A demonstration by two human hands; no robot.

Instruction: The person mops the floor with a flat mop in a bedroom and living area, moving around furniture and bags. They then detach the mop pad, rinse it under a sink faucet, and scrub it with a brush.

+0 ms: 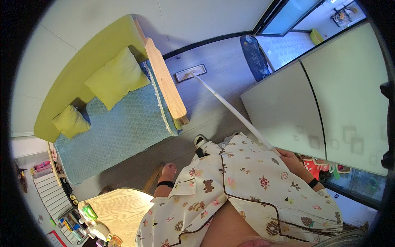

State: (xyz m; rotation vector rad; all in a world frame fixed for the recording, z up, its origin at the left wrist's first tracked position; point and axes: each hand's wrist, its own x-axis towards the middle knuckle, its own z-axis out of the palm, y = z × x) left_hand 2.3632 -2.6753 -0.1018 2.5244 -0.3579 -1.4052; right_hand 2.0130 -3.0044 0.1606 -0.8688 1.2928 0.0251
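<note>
My right hand (pixel 287 159) is closed around the upper end of the white handle of a flat mop (pixel 234 111). The handle slants away to the upper left, where the rectangular mop head (pixel 190 73) lies flat on the grey floor, between the sofa's wooden armrest and the dark baseboard. My left hand (pixel 168 171) hangs beside my body, near the wooden table's edge, with its fingers partly curled; nothing is seen in it. Both wrists wear black bands.
A sofa (pixel 123 126) with a quilted cover, yellow-green cushions and a wooden armrest (pixel 166 83) stands left. A wooden table (pixel 123 205) is at lower left. A pale cabinet (pixel 287 105) stands right. A dark mat (pixel 254 57) lies by the doorway.
</note>
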